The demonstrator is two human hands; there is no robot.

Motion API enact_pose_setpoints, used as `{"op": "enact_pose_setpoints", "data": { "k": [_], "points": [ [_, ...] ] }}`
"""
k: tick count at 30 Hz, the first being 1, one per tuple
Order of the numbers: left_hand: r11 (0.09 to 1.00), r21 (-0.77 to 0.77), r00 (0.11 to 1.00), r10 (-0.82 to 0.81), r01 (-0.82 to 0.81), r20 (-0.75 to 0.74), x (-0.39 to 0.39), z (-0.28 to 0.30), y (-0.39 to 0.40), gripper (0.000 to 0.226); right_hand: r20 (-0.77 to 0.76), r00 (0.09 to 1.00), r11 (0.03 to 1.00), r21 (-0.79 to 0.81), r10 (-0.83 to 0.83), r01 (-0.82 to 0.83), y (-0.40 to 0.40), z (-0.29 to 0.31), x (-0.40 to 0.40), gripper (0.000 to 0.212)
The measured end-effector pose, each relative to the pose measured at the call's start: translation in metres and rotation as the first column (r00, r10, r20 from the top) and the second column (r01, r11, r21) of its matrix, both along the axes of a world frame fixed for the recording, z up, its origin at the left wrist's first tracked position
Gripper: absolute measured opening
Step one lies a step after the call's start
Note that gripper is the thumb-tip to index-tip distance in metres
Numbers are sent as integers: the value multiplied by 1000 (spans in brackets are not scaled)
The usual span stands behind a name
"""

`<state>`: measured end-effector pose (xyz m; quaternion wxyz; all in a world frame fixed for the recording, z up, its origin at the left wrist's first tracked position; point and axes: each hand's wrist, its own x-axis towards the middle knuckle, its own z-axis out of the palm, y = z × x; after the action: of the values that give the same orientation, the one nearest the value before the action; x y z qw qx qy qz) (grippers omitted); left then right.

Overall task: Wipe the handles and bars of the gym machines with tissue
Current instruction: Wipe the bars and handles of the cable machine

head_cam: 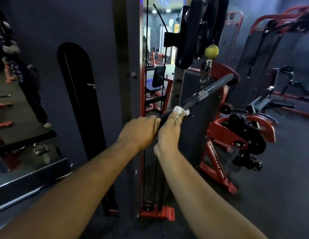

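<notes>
**gymrat_01:** Checking on the bar [198, 98] — black, hanging slanted off a metal clip [205, 73] under a yellow-green ball [211, 51] on the cable machine [184, 40]. Near end down at the hands, far end up by the red frame [217, 152].

**wipe_crew:** Yep. Left hand [141, 131] wrapped round the near end of the bar, fingers curled over the top. Right hand [169, 130] just beside it, touching, gripping the bar a bit further up with a crumpled white tissue [180, 111] pressed against the black grip under the fingertips.

**gymrat_01:** Anything else around?

**wipe_crew:** Dark wall panel [91, 49] on the left with a mirror [15, 100] showing a person's legs. More red-and-black machines [264, 83] well apart on the right, on a dark floor [279, 187]. Can't read much on the frame lettering, too blurry.
</notes>
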<state>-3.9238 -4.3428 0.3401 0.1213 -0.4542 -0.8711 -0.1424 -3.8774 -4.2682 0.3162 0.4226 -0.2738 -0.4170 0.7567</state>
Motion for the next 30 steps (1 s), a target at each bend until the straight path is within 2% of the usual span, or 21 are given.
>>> {"op": "enact_pose_setpoints", "data": {
  "k": [2,6,8,10,15,17,19,21,23,27,30],
  "points": [
    [1000,-15,1000,10,-10,1,-3,0,-4,48,-71,996,994,-83,59,-65,-15,6,8,56],
    [1000,2,1000,5,-5,-17,0,-2,-12,49,-127,991,933,-349,41,-84,44,45,12,56],
    [1000,8,1000,5,-5,-23,4,-3,-13,48,-153,988,925,-378,-20,-40,69,54,13,59],
    [1000,15,998,25,-24,-49,7,-2,-13,46,-159,987,931,-363,-11,-48,60,49,14,57],
    [997,32,993,78,-75,-93,2,2,-13,40,-143,952,869,-389,270,-305,-6,11,7,77],
    [995,58,992,81,-76,-99,-1,4,-15,37,-204,951,837,-457,230,-301,12,23,7,81],
    [995,70,993,78,-71,-91,-2,5,-15,37,-299,949,822,-512,102,-249,45,44,9,76],
    [995,82,994,65,-58,-85,-1,4,-13,42,-271,962,848,-514,-21,-126,60,54,8,68],
    [994,108,997,33,-25,-71,-1,3,-7,48,-191,982,896,-437,-5,-81,45,48,9,61],
    [991,133,988,-15,36,-156,-7,0,-1,56,-83,974,908,-351,213,-228,-27,18,15,55],
    [980,176,990,-76,97,-121,-8,3,-1,52,-88,941,911,-236,328,-339,-40,-4,24,46]
  ]
}}
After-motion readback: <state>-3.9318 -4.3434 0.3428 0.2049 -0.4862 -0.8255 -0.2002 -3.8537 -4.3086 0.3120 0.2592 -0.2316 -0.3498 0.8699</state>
